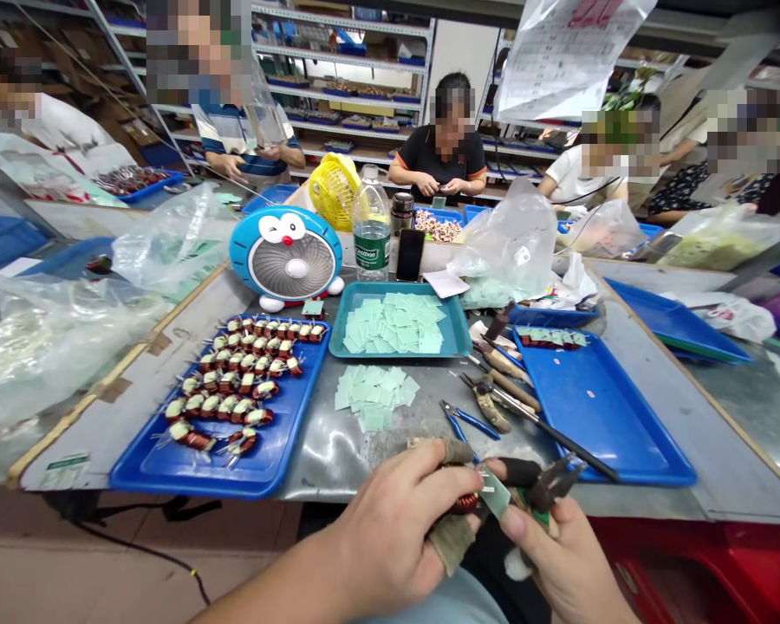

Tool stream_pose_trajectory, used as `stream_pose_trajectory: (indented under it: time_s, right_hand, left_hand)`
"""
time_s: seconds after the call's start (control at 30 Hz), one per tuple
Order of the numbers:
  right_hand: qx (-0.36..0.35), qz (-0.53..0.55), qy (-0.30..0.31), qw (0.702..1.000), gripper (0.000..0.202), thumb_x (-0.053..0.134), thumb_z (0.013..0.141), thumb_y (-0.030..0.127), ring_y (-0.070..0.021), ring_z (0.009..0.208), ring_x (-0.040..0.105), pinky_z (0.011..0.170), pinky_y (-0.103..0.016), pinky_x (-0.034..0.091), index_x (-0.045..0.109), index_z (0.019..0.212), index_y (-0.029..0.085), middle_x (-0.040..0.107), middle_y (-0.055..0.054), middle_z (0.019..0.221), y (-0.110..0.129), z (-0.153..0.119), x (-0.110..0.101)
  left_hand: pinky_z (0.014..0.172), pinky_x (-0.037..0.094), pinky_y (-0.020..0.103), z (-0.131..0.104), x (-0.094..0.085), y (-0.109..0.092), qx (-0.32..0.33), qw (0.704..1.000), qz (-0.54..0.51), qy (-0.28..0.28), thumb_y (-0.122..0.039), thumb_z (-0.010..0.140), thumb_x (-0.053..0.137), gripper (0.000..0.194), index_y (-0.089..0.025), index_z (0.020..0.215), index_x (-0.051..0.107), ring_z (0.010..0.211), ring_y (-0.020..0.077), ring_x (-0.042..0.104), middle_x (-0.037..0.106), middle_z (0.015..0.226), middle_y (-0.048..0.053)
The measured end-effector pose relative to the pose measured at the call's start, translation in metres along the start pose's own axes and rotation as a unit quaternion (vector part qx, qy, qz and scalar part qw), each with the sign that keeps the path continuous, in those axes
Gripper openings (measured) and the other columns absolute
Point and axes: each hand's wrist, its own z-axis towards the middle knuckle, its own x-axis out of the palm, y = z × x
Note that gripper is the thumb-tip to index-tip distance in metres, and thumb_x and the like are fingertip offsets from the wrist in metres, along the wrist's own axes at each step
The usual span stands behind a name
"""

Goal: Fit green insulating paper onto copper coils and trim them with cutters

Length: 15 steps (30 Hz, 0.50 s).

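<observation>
Near the bottom centre, my left hand [406,511], with cloth wraps on some fingers, is closed round a copper-wound coil [466,503]. Against the coil's right side sits a small pale green plate [494,494], pinched by my right hand [559,546]. Pliers [549,490] also rest in my right hand, their jaws pointing up and right. Loose green plates [373,394] lie on the metal table beyond, and more plates [396,325] fill a teal tray [339,336]. Rows of coils [234,373] stand in the left blue tray [130,472].
Hand tools [487,403] lie between the teal tray and the right blue tray [611,416], which has a short row of plated coils at its far edge. Behind stand a blue fan [292,260], a bottle [372,234] and a phone [410,255]. Several people sit or stand beyond.
</observation>
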Motion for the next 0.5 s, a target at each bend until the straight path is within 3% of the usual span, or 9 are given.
stream_pose_trajectory:
  time_s: [0.3,0.5]
  right_hand:
    - [-0.041,-0.036,0.008,0.998,0.061,0.09,0.065,0.042,-0.0129,0.103,0.067,0.092,-0.018,0.061,0.066,0.111,0.01,0.061,-0.012,0.125,-0.0035,0.007,-0.0048]
    - [-0.069,-0.09,0.035,0.993,0.057,0.085,0.073,0.043,-0.0107,0.105,0.067,0.092,-0.013,0.06,0.064,0.115,0.011,0.063,-0.011,0.12,-0.0091,0.0053,-0.0096]
  left_hand:
    - [0.079,0.047,0.029,0.0001,-0.0035,-0.0093,-0.076,0.994,-0.059,0.054,-0.029,0.098,0.057,0.025,-0.02,0.12,0.066,0.089,0.0227,0.06,0.059,0.1,0.011]
    - [0.071,0.05,0.028,-0.0047,-0.0001,-0.0066,-0.046,0.998,-0.031,0.043,-0.025,0.096,0.059,0.023,-0.022,0.118,0.064,0.08,0.0185,0.058,0.056,0.096,0.007]
